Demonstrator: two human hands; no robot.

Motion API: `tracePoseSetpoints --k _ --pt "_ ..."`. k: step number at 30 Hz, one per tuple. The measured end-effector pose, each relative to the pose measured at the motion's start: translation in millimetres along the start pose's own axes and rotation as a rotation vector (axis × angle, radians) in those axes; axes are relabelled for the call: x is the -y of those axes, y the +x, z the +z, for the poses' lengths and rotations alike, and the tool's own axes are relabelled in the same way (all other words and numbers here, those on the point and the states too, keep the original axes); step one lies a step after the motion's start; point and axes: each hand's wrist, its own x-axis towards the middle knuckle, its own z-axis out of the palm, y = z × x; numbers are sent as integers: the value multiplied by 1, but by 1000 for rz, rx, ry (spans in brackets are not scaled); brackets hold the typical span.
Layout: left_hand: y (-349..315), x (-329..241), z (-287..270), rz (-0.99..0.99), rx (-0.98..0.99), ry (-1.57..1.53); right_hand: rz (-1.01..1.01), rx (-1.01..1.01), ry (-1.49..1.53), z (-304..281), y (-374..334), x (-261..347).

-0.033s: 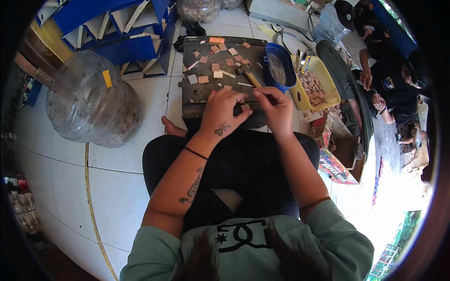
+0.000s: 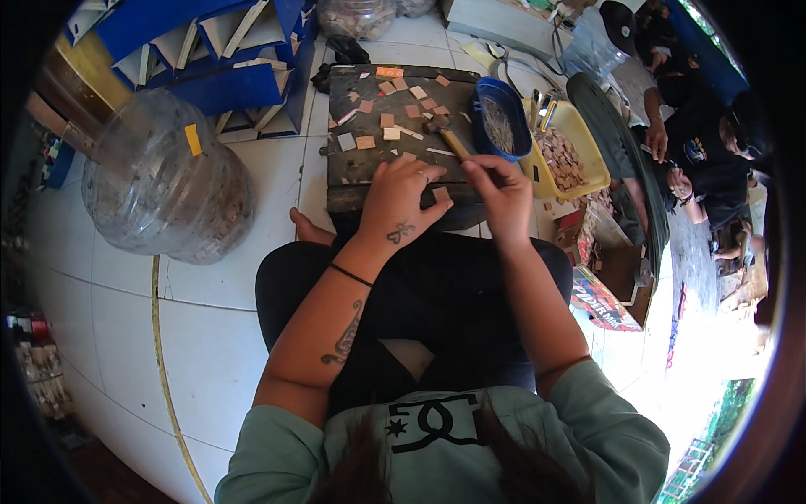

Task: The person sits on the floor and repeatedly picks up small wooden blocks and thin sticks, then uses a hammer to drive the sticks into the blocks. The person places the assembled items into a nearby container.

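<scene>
At the near edge of a dark wooden block (image 2: 353,174), my left hand (image 2: 403,195) rests with its fingers bent, and its thumb and forefinger close about a small reddish-brown square piece (image 2: 441,195). My right hand (image 2: 505,202) is raised just right of it, thumb and fingers pinched together; anything between them is too small to make out. A hammer (image 2: 454,143) with a wooden handle lies on the block, its handle end next to my right fingers. Small tan and brown squares (image 2: 391,133) are scattered over the block.
Right of the block are a blue tray (image 2: 479,126) of thin metal pieces and a yellow basin (image 2: 591,160) full of small brown pieces. An open box (image 2: 617,290) sits nearer. A large clear plastic jar (image 2: 168,193) stands left. People (image 2: 697,143) work at far right.
My right hand has shifted slightly right and toward me, uncovering a little more of the hammer handle. My left hand has hardly moved.
</scene>
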Motion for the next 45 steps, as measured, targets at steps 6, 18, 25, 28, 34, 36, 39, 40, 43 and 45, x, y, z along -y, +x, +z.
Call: tracePoseSetpoints --k 6,18,25,28,34,36,39,40,43,45 --pt "6 -2 0 80 80 -14 42 -66 120 -23 -6 6" --pt "2 3 4 -47 -167 -112 -6 -14 -25 -12 -10 7" --pt "0 6 6 -109 -92 -58 -121 106 -287 -1 -5 9" --pt "-1 7 3 -107 -82 -43 -134 108 -302 4 -4 9" --pt "1 5 0 -92 -68 -33 -172 150 -341 6 -4 8" --pt "1 4 -1 -83 -67 -37 -182 149 -357 6 -4 8" --pt "1 4 -1 -77 -71 -27 -228 152 -373 6 -3 8" --pt "1 4 0 -81 -69 -29 -233 151 -384 6 -3 8" --pt "0 5 1 -82 -74 -34 -242 163 -407 6 -3 9" --pt "0 6 1 -85 -73 -37 -246 163 -418 6 -3 10"
